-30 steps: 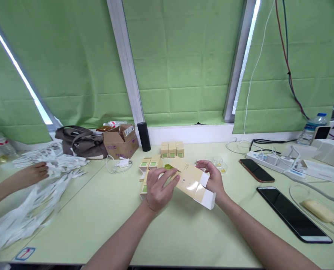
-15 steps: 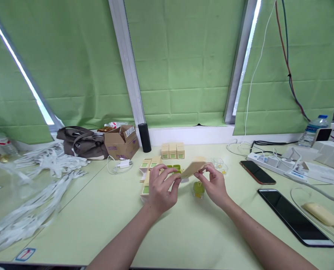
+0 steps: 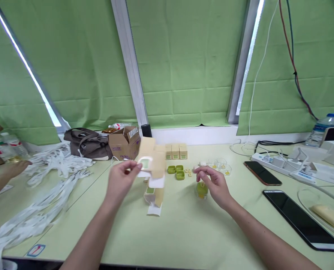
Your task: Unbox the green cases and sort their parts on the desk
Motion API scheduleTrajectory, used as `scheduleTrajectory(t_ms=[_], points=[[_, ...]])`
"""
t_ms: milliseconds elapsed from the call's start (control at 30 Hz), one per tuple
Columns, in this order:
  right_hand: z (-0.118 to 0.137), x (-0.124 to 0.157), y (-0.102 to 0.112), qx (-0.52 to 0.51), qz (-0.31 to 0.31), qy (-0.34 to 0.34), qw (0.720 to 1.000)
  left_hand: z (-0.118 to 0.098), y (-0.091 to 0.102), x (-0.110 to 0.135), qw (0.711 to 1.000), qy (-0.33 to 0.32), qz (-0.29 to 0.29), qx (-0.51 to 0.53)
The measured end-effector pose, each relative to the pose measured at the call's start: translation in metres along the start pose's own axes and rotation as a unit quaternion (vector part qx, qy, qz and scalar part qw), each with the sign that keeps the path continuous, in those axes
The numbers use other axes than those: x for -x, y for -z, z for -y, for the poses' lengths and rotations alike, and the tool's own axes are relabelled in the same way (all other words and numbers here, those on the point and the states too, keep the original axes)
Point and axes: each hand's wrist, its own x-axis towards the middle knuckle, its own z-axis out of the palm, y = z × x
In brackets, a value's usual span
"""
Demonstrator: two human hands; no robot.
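My left hand (image 3: 124, 176) pinches a beige cardboard box (image 3: 157, 159) with a green window, opened out with its flaps spread, above the table. Below it another beige box (image 3: 150, 193) with a green window stands with a white flap out. My right hand (image 3: 213, 183) is off the box, fingers loosely bent and apart, over a small clear jar with a green part inside (image 3: 202, 190). Between my hands lie several green square trays (image 3: 180, 175) and small yellowish pieces (image 3: 187, 171). Clear cups with yellow bits (image 3: 220, 165) sit behind my right hand.
Closed beige boxes (image 3: 175, 152) stand in a row at the back. White straps (image 3: 57, 195), a grey bag (image 3: 88, 144) and a carton (image 3: 124, 144) lie left. Phones (image 3: 301, 219) and a power strip (image 3: 276, 165) are right. Another person's hand (image 3: 17, 168) reaches in at far left.
My left hand has moved left with the beige box, which now shows its green window and spread flaps. My right hand has let go of it. Another person's hand has appeared at far left.
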Motion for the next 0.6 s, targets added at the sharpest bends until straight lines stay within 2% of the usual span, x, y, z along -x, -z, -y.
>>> scheduleTrajectory(t_ms=[100, 167, 233, 400, 600], points=[[-0.003, -0.005, 0.003, -0.004, -0.015, -0.009, 1.0, 0.027, 0.039, -0.011, 0.996, 0.06, -0.039, -0.057], [-0.006, -0.008, 0.005, -0.005, -0.023, -0.017, 1.0, 0.043, 0.056, -0.013, 0.988, 0.112, -0.009, -0.11], [-0.006, -0.011, 0.007, -0.003, -0.026, -0.021, 0.999, 0.057, 0.064, -0.013, 0.976, 0.151, 0.038, -0.15], [-0.006, -0.012, 0.007, 0.017, -0.017, -0.02, 0.999, 0.078, 0.058, -0.007, 0.961, 0.182, 0.108, -0.177], [-0.008, -0.01, 0.005, 0.056, 0.003, -0.019, 0.998, 0.084, 0.037, 0.003, 0.96, 0.167, 0.151, -0.165]])
